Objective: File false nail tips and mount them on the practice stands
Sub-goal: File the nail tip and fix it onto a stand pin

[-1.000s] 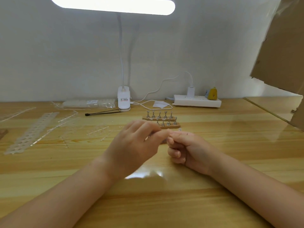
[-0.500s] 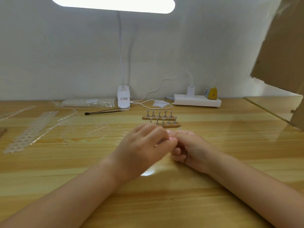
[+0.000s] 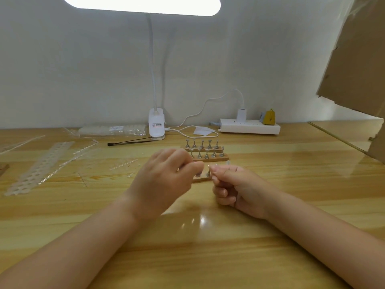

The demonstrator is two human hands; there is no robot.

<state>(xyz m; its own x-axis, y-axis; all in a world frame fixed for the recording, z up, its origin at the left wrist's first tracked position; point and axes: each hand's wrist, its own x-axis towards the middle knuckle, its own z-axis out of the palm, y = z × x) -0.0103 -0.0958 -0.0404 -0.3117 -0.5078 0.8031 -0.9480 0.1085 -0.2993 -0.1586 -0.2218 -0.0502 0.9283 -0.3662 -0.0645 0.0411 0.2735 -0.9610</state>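
Three small wooden practice stands with metal holders sit mid-table: a back stand point(image 3: 201, 147), a middle stand point(image 3: 210, 157), and a near stand point(image 3: 200, 179) partly hidden between my hands. My right hand point(image 3: 239, 186) pinches a small clear nail tip point(image 3: 213, 166) between thumb and forefinger, just right of the near stand. My left hand point(image 3: 166, 180) hovers left of that stand with curled fingers and fingertips drawn together; whether they hold anything is hidden. A small gap separates the two hands.
A clip lamp base point(image 3: 156, 126) and white power strip point(image 3: 250, 126) stand at the wall. A black stick point(image 3: 129, 142), a bag of nail tips point(image 3: 112, 130) and clear plastic strips point(image 3: 39, 167) lie to the left. Cardboard point(image 3: 354, 59) overhangs the right.
My hands were touching at the fingertips over the near stand; they have now drawn slightly apart, the left moving left, exposing the stand between them.
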